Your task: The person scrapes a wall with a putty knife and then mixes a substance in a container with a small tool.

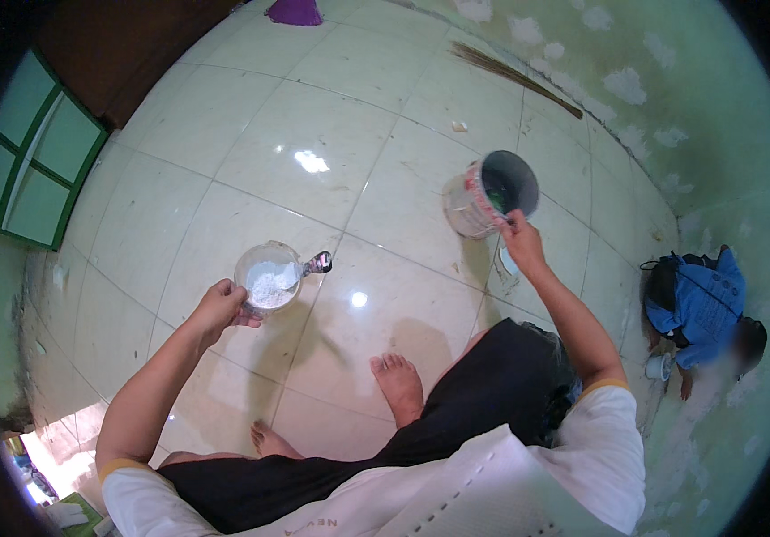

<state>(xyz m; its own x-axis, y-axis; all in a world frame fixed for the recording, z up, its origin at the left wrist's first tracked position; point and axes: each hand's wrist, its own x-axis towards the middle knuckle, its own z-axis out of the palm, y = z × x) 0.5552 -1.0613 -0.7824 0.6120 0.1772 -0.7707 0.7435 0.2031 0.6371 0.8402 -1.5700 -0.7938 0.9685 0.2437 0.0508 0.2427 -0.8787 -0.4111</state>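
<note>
My left hand [221,306] grips the rim of a clear, round plastic tub [243,265], held above the tiled floor. White powdery or pasty material [270,288] lies in the tub. A putty knife or scraper with a dark handle [319,262] rests in it, its handle sticking out over the right rim. Out to the right, my right hand [521,240] is closed on the rim of a pail [468,204] with a printed side and grey inside. The pail is tilted, its mouth facing right, and something green shows inside.
A small white round item [509,260] lies partly hidden behind my right hand. Near the patched green wall [627,85] lies a stick broom [519,79]. At right a crouching person in blue [703,295] is beside a white container [658,367]. Green-framed panels [49,166] stand left.
</note>
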